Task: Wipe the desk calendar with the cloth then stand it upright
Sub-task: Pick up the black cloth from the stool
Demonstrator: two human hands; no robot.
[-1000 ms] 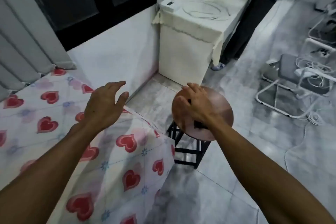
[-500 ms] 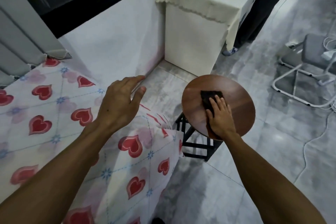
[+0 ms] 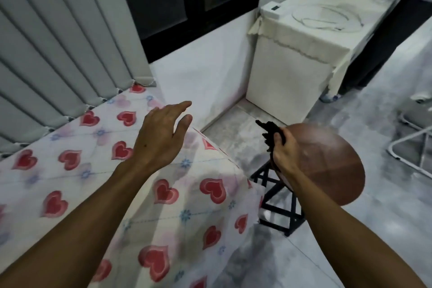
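Two hands | right hand (image 3: pixel 284 152) clenches dark cloth (image 3: pixel 271 134) | left hand (image 3: pixel 161 138) spread | no legible writing

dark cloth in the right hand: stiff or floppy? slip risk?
Likely floppy: the dark cloth bunches and droops from the right hand. Probably light, a loose pinch holds it. Slip seems unlikely; fabric looks rough, though blurred.

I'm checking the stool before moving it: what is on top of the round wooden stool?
Nothing rests on the visible part of the stool. The right hand holds the dark cloth bunched at its near-left edge; hand and forearm cover that strip of the seat.
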